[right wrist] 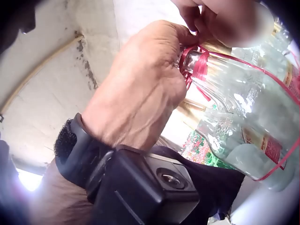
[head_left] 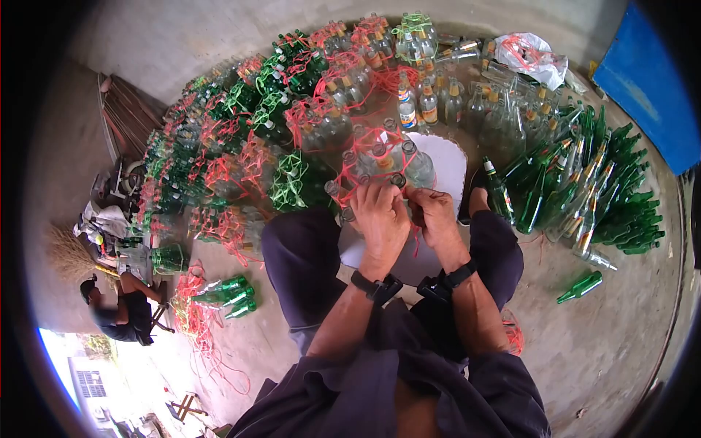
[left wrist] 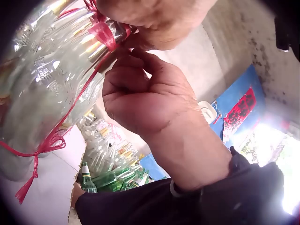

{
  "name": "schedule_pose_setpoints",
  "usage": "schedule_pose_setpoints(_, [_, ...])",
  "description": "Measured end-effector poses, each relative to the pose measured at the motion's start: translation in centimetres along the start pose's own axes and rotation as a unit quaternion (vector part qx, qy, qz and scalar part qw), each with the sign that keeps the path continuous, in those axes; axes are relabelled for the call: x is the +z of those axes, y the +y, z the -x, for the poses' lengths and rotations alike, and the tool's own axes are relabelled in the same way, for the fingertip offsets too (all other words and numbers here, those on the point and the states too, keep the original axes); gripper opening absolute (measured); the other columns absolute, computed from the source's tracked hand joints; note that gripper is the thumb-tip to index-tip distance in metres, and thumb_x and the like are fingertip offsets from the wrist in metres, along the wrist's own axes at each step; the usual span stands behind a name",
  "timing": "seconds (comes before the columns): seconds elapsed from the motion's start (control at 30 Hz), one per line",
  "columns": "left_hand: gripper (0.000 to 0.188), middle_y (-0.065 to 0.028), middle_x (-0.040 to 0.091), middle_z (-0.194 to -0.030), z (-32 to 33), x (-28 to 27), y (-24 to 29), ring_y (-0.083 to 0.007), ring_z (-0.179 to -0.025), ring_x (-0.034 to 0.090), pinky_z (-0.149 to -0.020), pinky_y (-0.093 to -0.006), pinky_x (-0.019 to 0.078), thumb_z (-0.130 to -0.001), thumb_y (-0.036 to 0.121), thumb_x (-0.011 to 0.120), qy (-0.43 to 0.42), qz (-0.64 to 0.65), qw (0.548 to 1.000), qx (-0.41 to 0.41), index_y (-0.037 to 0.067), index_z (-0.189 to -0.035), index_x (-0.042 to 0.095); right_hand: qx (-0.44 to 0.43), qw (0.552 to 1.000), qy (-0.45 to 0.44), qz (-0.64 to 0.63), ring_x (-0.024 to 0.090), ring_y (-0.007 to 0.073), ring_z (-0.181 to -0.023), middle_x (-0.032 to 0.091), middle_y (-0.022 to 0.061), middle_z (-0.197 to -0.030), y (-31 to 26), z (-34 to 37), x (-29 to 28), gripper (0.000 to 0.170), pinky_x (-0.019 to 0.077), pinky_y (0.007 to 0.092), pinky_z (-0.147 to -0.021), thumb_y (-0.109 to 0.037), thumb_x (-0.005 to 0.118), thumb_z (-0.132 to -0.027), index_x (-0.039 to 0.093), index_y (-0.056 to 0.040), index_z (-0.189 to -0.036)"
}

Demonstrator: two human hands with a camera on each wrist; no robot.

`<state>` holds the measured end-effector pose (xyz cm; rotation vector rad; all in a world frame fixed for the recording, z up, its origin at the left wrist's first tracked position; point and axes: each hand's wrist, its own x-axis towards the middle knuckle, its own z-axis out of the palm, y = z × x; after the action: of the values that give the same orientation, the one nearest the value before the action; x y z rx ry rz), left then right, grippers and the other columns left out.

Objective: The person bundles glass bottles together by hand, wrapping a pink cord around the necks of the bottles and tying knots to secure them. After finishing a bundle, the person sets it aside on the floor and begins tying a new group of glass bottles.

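Clear glass bottles (head_left: 420,169) stand in a bundle on a pale board (head_left: 449,157) between the knees, with red twine (head_left: 365,162) round their necks. My left hand (head_left: 381,223) is over a neck at the bundle's near side, fingers curled and pinching the twine there. Touching it, my right hand (head_left: 437,219) has thumb and fingers pinched on the same twine. In the left wrist view a knotted red twine (left wrist: 104,35) lies at the neck beside the right hand (left wrist: 145,93). The right wrist view shows the left hand (right wrist: 140,79) against the twine-wrapped neck (right wrist: 199,65); the fingertips are partly hidden.
Tied bottle bundles (head_left: 288,124) crowd the back and left. Green bottles (head_left: 621,182) lie piled at the right, one loose green bottle (head_left: 579,287) nearer. Loose twine (head_left: 193,314) and green bottles (head_left: 237,292) lie left; a seated person (head_left: 128,310) is beyond.
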<state>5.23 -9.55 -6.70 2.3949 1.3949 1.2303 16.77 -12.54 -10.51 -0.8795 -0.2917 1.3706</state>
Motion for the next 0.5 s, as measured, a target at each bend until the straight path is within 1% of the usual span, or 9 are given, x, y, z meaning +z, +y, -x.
schedule_pose_setpoints(0.03, [0.017, -0.0072, 0.066, -0.094, 0.0, 0.0, 0.0, -0.0341, -0.102, 0.058, -0.089, -0.0487, 0.0403, -0.076, 0.001, 0.070, -0.001, 0.000, 1.000, 0.001, 0.010, -0.089, 0.064, 0.005, 1.000, 0.007, 0.013, 0.038, 0.0046, -0.047, 0.052, -0.0038, -0.062, 0.0, 0.0, -0.1, 0.015, 0.0275, 0.0220, -0.044, -0.013, 0.070, -0.094, 0.072, -0.0016, -0.084])
schedule_pose_setpoints(0.1, [0.019, -0.0079, 0.065, -0.095, 0.1, -0.1, 0.1, -0.0349, -0.101, 0.057, -0.089, -0.0494, 0.0395, -0.077, 0.000, 0.068, 0.007, 0.024, 1.000, 0.014, 0.010, -0.092, 0.062, 0.005, 1.000, 0.016, 0.017, 0.038, 0.0047, -0.047, 0.053, -0.0035, -0.062, 0.0, -0.1, -0.1, 0.015, 0.0271, 0.0220, -0.043, -0.013, 0.070, -0.093, 0.073, -0.0013, -0.084])
schedule_pose_setpoints(0.2, [0.018, -0.0079, 0.061, -0.094, 0.3, 0.1, 0.0, -0.0342, -0.103, 0.055, -0.089, -0.0482, 0.0373, -0.077, 0.001, 0.067, 0.000, 0.030, 0.999, 0.014, 0.010, -0.090, 0.060, 0.005, 0.999, 0.031, 0.020, 0.039, 0.0048, -0.046, 0.053, -0.0032, -0.062, 0.1, -0.1, 0.0, 0.014, 0.0268, 0.0221, -0.043, -0.012, 0.070, -0.092, 0.073, -0.0007, -0.084])
schedule_pose_setpoints(0.27, [0.018, -0.0083, 0.061, -0.094, 0.4, 0.1, -0.1, -0.0344, -0.102, 0.055, -0.089, -0.0483, 0.0375, -0.077, 0.001, 0.067, 0.000, 0.030, 1.000, 0.009, 0.010, -0.090, 0.060, 0.003, 0.999, 0.038, 0.017, 0.039, 0.0048, -0.046, 0.054, -0.0030, -0.062, 0.2, -0.1, 0.2, 0.013, 0.0270, 0.0221, -0.043, -0.011, 0.070, -0.091, 0.073, -0.0004, -0.085])
schedule_pose_setpoints(0.37, [0.019, -0.0090, 0.061, -0.093, 0.3, 0.2, -0.1, -0.0349, -0.100, 0.055, -0.089, -0.0486, 0.0382, -0.077, -0.001, 0.066, 0.003, 0.026, 1.000, 0.003, 0.010, -0.091, 0.059, -0.013, 0.999, 0.041, 0.019, 0.039, 0.0049, -0.046, 0.054, -0.0027, -0.062, 0.7, -0.1, 0.4, 0.013, 0.0272, 0.0222, -0.042, -0.010, 0.070, -0.091, 0.073, 0.0004, -0.085])
schedule_pose_setpoints(0.43, [0.019, -0.0094, 0.061, -0.092, 0.4, 0.3, -0.1, -0.0352, -0.098, 0.056, -0.088, -0.0488, 0.0387, -0.078, -0.002, 0.065, 0.006, 0.022, 1.000, 0.003, 0.010, -0.091, 0.058, -0.047, 0.998, 0.036, 0.025, 0.039, 0.0050, -0.046, 0.054, -0.0029, -0.062, 1.2, -0.1, 0.6, 0.013, 0.0274, 0.0224, -0.042, -0.011, 0.071, -0.091, 0.073, -0.0003, -0.084])
schedule_pose_setpoints(0.47, [0.019, -0.0096, 0.061, -0.092, 0.4, 0.3, -0.1, -0.0353, -0.098, 0.056, -0.088, -0.0487, 0.0388, -0.078, -0.002, 0.065, 0.009, 0.027, 1.000, 0.009, 0.010, -0.091, 0.057, -0.047, 0.998, 0.036, 0.025, 0.039, 0.0050, -0.046, 0.054, -0.0029, -0.062, 1.0, 0.0, 0.6, 0.013, 0.0274, 0.0224, -0.042, -0.011, 0.071, -0.091, 0.073, -0.0003, -0.084])
schedule_pose_setpoints(0.5, [0.019, -0.0098, 0.062, -0.092, 0.5, 0.3, -0.2, -0.0354, -0.099, 0.056, -0.087, -0.0487, 0.0388, -0.078, -0.002, 0.065, 0.012, 0.031, 0.999, 0.015, 0.010, -0.091, 0.057, -0.027, 0.999, 0.039, 0.020, 0.039, 0.0050, -0.046, 0.054, -0.0032, -0.062, 0.8, 0.1, 0.5, 0.014, 0.0270, 0.0226, -0.042, -0.011, 0.071, -0.092, 0.073, -0.0006, -0.083])
